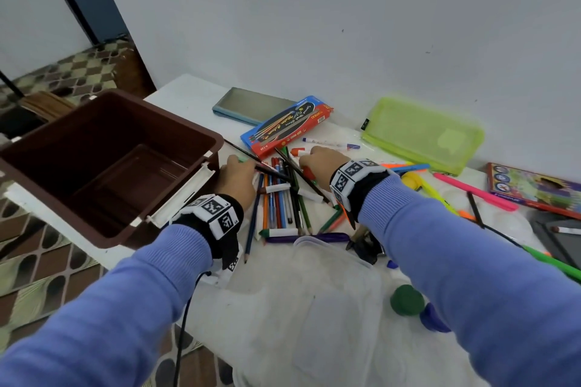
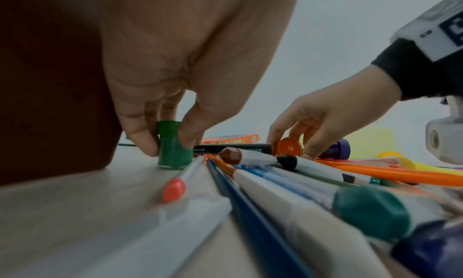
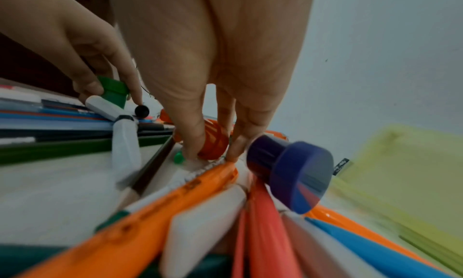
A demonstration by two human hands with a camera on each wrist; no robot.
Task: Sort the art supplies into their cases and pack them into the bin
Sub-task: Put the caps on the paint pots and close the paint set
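Beyond both sets of knuckles, the cases are lying untouched. Between the left hand's thumb and fingertips, a green paint pot is being pinched upright; lifting straight avoids tipping. Under the right hand's fingers, an orange-capped pot is being gripped.

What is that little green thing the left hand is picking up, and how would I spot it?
Start at the brown bin. Just beyond its near right corner, the left hand pinches a small green cap-like piece standing upright on the white table. Unlike the long pencils beside it, it is short and stubby.
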